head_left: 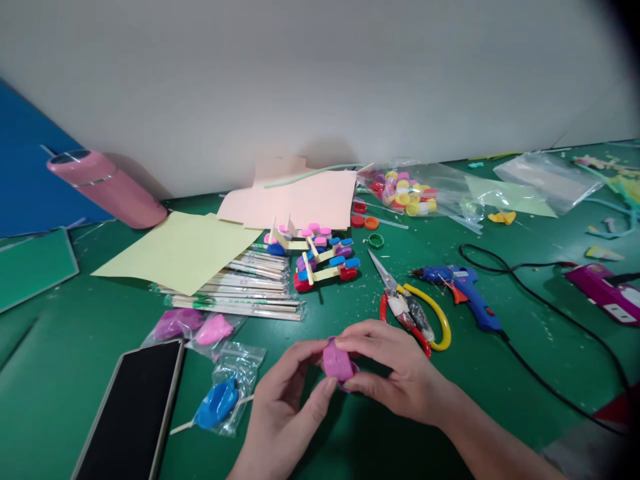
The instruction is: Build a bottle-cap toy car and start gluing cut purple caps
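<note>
Between my two hands is a small purple piece (337, 361), smooth and rounded, with a thin rim showing at its lower right. Whether it is modelling clay or a bottle cap I cannot tell. My left hand (295, 400) pinches its left side with thumb and fingers. On the right side, the fingers and thumb of my right hand (395, 370) are closed on it too. Beyond my hands stand small cap-and-stick builds (327, 272) with blue, red, purple and pink parts. A bag of blue clay (217, 403) lies left of my left hand, with a stick in the clay.
Scissors (395, 287), a blue glue gun (463, 287) and its black cord lie to the right. Bagged caps (405, 192) sit at the back. Leftward are a phone (133, 407), bundled wooden sticks (240, 303), yellow paper (183, 247) and a pink bottle (113, 190).
</note>
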Demonstrator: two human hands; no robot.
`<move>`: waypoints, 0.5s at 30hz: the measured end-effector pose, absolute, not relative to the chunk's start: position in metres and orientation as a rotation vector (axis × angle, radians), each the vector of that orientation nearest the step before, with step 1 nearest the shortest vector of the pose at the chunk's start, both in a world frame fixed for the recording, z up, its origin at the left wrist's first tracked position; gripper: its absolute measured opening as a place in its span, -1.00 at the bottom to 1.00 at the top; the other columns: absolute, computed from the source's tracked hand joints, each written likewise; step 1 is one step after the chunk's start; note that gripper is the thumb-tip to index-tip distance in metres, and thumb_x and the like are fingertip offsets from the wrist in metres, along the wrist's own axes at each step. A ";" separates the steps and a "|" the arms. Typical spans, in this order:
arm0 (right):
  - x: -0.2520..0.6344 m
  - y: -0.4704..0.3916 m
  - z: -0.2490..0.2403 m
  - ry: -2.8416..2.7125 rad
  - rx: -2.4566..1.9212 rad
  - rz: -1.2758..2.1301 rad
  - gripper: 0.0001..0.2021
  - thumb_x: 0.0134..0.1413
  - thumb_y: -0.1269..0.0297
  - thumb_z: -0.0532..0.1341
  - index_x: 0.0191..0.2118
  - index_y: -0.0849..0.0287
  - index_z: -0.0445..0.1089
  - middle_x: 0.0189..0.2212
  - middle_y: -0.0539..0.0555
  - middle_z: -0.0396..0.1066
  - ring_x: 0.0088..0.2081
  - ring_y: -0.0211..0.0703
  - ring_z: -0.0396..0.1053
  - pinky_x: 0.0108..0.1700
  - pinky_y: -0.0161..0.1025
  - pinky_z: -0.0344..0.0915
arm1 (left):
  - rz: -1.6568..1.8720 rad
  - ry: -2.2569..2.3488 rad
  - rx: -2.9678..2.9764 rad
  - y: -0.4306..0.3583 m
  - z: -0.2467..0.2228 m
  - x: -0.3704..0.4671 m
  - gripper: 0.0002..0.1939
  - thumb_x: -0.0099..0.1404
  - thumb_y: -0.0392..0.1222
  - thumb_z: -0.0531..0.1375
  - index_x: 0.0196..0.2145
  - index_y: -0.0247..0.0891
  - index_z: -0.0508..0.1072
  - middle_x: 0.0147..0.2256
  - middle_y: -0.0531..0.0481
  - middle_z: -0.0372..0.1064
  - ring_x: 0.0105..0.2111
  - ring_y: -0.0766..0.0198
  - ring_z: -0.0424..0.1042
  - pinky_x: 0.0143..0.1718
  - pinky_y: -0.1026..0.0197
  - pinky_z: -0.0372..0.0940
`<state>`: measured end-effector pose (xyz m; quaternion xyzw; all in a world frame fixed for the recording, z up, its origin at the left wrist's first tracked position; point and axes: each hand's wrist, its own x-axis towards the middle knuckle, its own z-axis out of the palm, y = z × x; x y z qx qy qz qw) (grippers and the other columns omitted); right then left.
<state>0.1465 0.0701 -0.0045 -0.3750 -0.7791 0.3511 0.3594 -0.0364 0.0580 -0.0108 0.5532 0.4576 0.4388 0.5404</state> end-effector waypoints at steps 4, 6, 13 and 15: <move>0.146 0.070 -0.003 -1.966 -0.939 0.962 -0.61 0.01 0.32 0.22 0.01 0.11 0.23 -0.11 0.09 0.31 -0.09 -0.17 0.26 -0.05 -0.25 0.20 | 1.104 1.058 1.360 0.059 -0.010 -0.036 -0.66 0.07 -0.41 0.19 -0.18 -0.11 0.41 -0.24 -0.01 0.41 -0.22 0.23 0.39 -0.20 0.27 0.32; 0.146 0.070 -0.002 -1.927 -0.942 0.993 -0.50 -0.04 0.29 0.25 0.06 0.13 0.17 -0.07 0.11 0.27 -0.06 -0.13 0.23 -0.01 -0.24 0.17 | 1.134 1.052 1.403 0.058 -0.010 -0.036 -0.64 0.07 -0.43 0.19 -0.18 -0.10 0.39 -0.22 -0.01 0.38 -0.18 0.23 0.37 -0.17 0.26 0.30; 0.149 0.070 0.000 -1.921 -0.978 1.042 -0.56 -0.02 0.31 0.24 0.03 0.15 0.23 -0.10 0.09 0.31 -0.10 -0.17 0.25 -0.04 -0.28 0.18 | 1.142 1.078 1.538 0.055 -0.019 -0.037 -0.58 0.07 -0.45 0.18 -0.15 -0.04 0.35 -0.17 0.03 0.32 -0.13 0.25 0.30 -0.09 0.24 0.24; 0.148 0.071 0.000 -1.913 -0.958 1.047 -0.62 -0.01 0.34 0.23 -0.01 0.15 0.27 -0.15 0.07 0.35 -0.12 -0.19 0.27 -0.06 -0.28 0.18 | 1.132 1.064 1.563 0.055 -0.020 -0.037 -0.58 0.08 -0.45 0.17 -0.14 -0.05 0.32 -0.17 0.02 0.31 -0.14 0.26 0.31 -0.09 0.25 0.24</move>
